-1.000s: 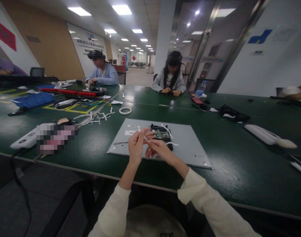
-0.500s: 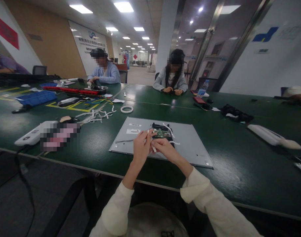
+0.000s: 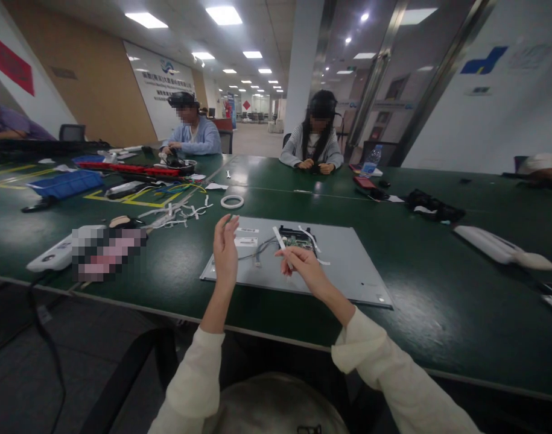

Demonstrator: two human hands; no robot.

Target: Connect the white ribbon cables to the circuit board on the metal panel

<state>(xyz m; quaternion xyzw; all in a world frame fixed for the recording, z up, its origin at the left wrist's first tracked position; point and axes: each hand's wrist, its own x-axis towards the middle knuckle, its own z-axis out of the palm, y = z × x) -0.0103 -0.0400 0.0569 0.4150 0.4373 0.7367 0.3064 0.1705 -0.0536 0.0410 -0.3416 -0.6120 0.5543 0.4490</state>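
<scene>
A flat grey panel (image 3: 343, 265) lies on the green table, with a circuit board (image 3: 298, 241) in a black frame on it. White tape strips (image 3: 312, 241) cross the board's right side. Between finger and thumb, my right hand (image 3: 300, 265) pinches a short white tape strip (image 3: 279, 237) that points up, just in front of the board. My left hand (image 3: 225, 247) is raised over the panel's left edge, its fingers stretched and holding nothing. A grey cable (image 3: 257, 253) with a small connector runs from the board across the panel between my hands.
Beyond the panel lies a roll of white tape (image 3: 232, 201). Torn tape strips (image 3: 180, 211) are scattered to its left, near a blue tray (image 3: 67, 182). A white power strip (image 3: 61, 247) sits at the left front. Two people (image 3: 314, 135) work across the table.
My left hand has let go and moved left, away from my right hand. The tape strip in my right hand now points upward, and the cable's connector end has come into view.
</scene>
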